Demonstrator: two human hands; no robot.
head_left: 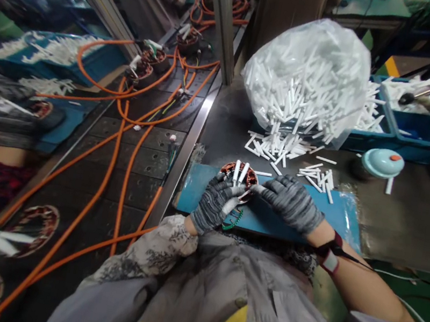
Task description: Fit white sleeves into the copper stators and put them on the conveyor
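Observation:
A motor stator [256, 180] with copper windings sits on the blue mat in front of me. Two white sleeves [243, 173] stand up from it, and a short green cord [234, 222] hangs at its near side. My left hand [213, 202], in a grey striped knit glove, is closed around the stator's left side, its thumb at the near rim. From the right, my right hand [293, 203], gloved alike, reaches the stator's edge with thumb and forefinger pinched together. What lies between those fingertips is too small to make out.
A clear bag of white tubes [307, 80] stands beyond the mat [336, 218], with loose tubes [282, 149] spilled before it. Blue bins [425, 144] and a light-blue lidded container [383, 163] are at right. Orange cables [112, 166] cross the conveyor at left, where co-workers stand.

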